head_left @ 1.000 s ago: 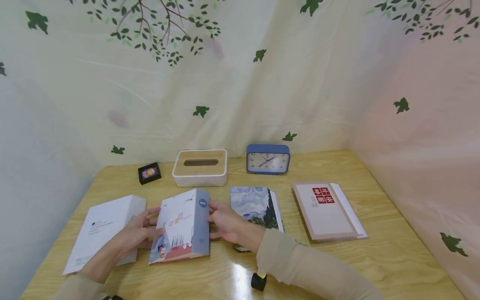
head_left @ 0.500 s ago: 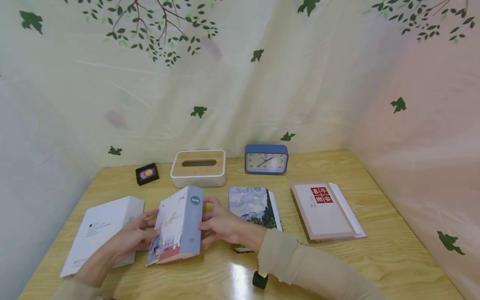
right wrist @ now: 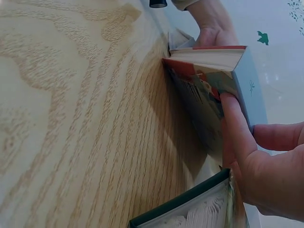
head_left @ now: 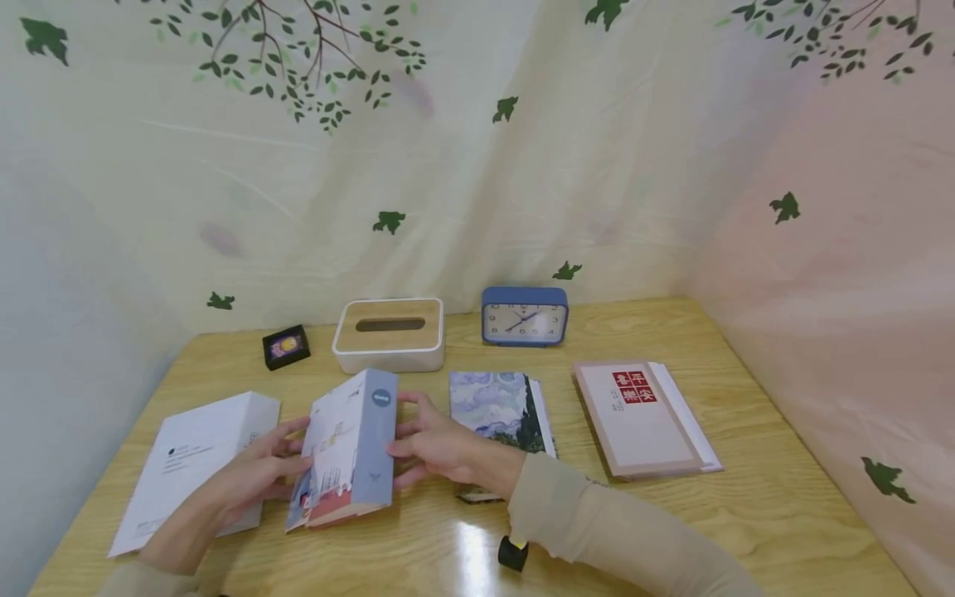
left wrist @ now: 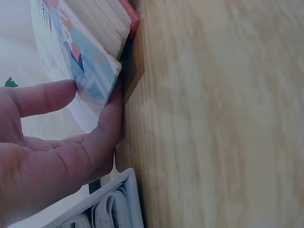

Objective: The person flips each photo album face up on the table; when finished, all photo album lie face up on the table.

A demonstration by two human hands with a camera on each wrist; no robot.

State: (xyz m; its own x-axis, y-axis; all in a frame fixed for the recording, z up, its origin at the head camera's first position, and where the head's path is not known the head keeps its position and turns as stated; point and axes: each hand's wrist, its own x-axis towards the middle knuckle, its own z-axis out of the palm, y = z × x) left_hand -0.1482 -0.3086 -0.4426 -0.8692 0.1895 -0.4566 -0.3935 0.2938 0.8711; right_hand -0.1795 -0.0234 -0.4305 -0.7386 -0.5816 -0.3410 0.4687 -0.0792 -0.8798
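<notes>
While a small black object [head_left: 512,554] of unclear kind is sitting just below the right cuff [head_left: 548,506], the two hands beyond it are gripping a book [head_left: 336,448] from opposite sides over the table [head_left: 746,531]. Compared with a second ago, the spine [head_left: 376,448] is standing higher and the cover is sloping more steeply down to the left, suggesting that the book is being tilted in the grip rather than lying at rest. Whether its lower edge is touching the table is not showing clearly. The left hand [head_left: 249,481] is pinching the side opposite the spine, its thumb [left wrist: 50,97] pressing the cover and a finger [left wrist: 109,121] passing beneath. The right hand [head_left: 440,444] is clasping the spine side, one digit lying against the underside, another touching the spine; the book is thus lying between both sets of fingers. A white book [head_left: 194,464] is resting to the left, a painted book [head_left: 492,398] partly under the right forearm, a beige book [head_left: 642,439] farther right. Behind, a black box [head_left: 289,360], a tissue box [head_left: 388,361] and a clock [head_left: 525,319] are standing before a curtain [head_left: 448,166].
</notes>
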